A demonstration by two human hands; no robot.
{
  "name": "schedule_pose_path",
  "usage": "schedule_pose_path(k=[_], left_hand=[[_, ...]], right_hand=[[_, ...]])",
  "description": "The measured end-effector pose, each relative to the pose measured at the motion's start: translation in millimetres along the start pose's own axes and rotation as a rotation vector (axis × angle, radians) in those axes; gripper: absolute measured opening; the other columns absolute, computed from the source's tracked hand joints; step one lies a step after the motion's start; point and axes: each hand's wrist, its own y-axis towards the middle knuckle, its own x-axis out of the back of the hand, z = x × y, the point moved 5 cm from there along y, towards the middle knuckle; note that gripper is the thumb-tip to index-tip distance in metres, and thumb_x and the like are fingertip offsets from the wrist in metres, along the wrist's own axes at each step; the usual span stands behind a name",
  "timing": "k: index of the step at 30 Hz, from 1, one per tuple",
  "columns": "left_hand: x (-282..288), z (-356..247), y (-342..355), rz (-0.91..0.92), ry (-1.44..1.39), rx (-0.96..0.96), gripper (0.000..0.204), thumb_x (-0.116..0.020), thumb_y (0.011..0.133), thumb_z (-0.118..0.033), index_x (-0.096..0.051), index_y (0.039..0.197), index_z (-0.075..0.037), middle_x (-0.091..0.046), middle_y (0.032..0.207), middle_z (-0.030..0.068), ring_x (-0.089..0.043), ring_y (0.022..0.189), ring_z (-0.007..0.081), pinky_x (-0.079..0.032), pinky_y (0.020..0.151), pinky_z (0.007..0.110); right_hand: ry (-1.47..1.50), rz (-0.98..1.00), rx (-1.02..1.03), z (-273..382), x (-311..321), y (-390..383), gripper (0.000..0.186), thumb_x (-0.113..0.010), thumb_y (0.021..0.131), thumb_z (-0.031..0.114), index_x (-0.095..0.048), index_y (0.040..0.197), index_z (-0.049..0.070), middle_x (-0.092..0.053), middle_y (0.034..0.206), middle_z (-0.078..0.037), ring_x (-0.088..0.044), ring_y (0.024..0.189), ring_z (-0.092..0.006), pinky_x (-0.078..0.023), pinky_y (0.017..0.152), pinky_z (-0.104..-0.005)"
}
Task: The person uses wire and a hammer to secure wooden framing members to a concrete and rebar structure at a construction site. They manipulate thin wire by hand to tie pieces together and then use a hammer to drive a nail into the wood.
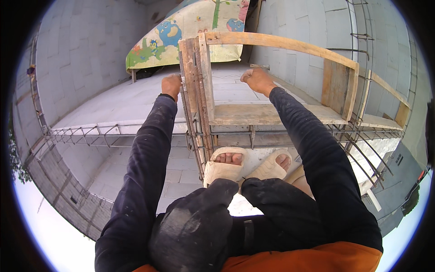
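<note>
My left hand (171, 85) is closed in a loose fist at the left edge of an upright wooden board (189, 68). Reddish-brown steel bars (199, 86) run along that board. Whether the fist grips anything is hidden. Inside a wooden frame (281, 41) of nailed planks, my right hand (258, 80) has its thumb and fingers pinched together. Anything between those fingertips is too small to make out. The right forearm passes over the frame's lower plank (267, 114).
My sandalled feet (226, 164) stand on a narrow ledge by a rebar cage (108, 136). Loose bar ends (367, 158) jut out at right. Pale block walls (90, 54) rise on both sides. A cartoon-printed sheet (181, 36) hangs beyond the frame. Lower blockwork shows at left.
</note>
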Motion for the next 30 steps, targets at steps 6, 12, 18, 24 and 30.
schedule_pose_path(k=[6, 12, 18, 24, 30], left_hand=[[-10.9, -34.0, -13.2, -0.025, 0.164, 0.124, 0.036, -0.054, 0.103, -0.023, -0.065, 0.127, 0.001, -0.077, 0.116, 0.0163, -0.074, 0.104, 0.0266, -0.051, 0.082, 0.037], [41.5, -32.1, -27.1, -0.107, 0.186, 0.254, 0.048, -0.047, 0.109, -0.035, -0.06, 0.145, -0.007, -0.073, 0.136, 0.0047, -0.067, 0.119, 0.0205, -0.045, 0.109, 0.045], [33.5, -12.7, -10.2, 0.026, 0.215, 0.266, 0.046, -0.049, 0.108, -0.034, -0.06, 0.144, -0.006, -0.074, 0.136, 0.0063, -0.068, 0.128, 0.0222, -0.049, 0.112, 0.041], [13.4, -16.7, -24.8, 0.168, 0.28, 0.277, 0.048, -0.049, 0.108, -0.035, -0.06, 0.145, -0.007, -0.074, 0.135, 0.0072, -0.069, 0.126, 0.0225, -0.051, 0.108, 0.04], [5.6, -17.1, -26.1, 0.103, 0.268, 0.144, 0.033, -0.055, 0.104, -0.024, -0.073, 0.125, -0.006, -0.075, 0.112, 0.0083, -0.072, 0.097, 0.0227, -0.058, 0.092, 0.04]], right_hand=[[-0.07, 0.025, -0.069, 4.3, -5.0, 13.1, 0.038, -0.067, 0.098, 0.038, -0.08, 0.114, 0.006, -0.077, 0.115, -0.02, -0.072, 0.11, -0.0361, -0.054, 0.098, -0.0432], [0.248, 0.461, -0.181, -27.7, 10.2, -46.6, 0.039, -0.072, 0.098, 0.043, -0.075, 0.116, 0.009, -0.066, 0.083, 0.0, -0.064, 0.079, -0.0148, -0.057, 0.074, -0.0317], [0.351, 0.564, -0.367, -97.5, 96.5, -157.1, 0.034, -0.071, 0.1, 0.041, -0.075, 0.113, 0.01, -0.06, 0.074, 0.004, -0.061, 0.07, -0.0112, -0.057, 0.072, -0.0303], [0.274, 0.482, -0.463, -99.3, 123.5, -231.4, 0.029, -0.066, 0.106, 0.042, -0.076, 0.113, 0.016, -0.063, 0.073, 0.006, -0.056, 0.063, -0.0059, -0.05, 0.062, -0.0221], [-0.242, -0.004, -0.17, -39.2, 159.4, -219.1, 0.035, -0.056, 0.107, 0.029, -0.075, 0.126, 0.007, -0.075, 0.123, -0.021, -0.071, 0.114, -0.0348, -0.052, 0.104, -0.0434]])
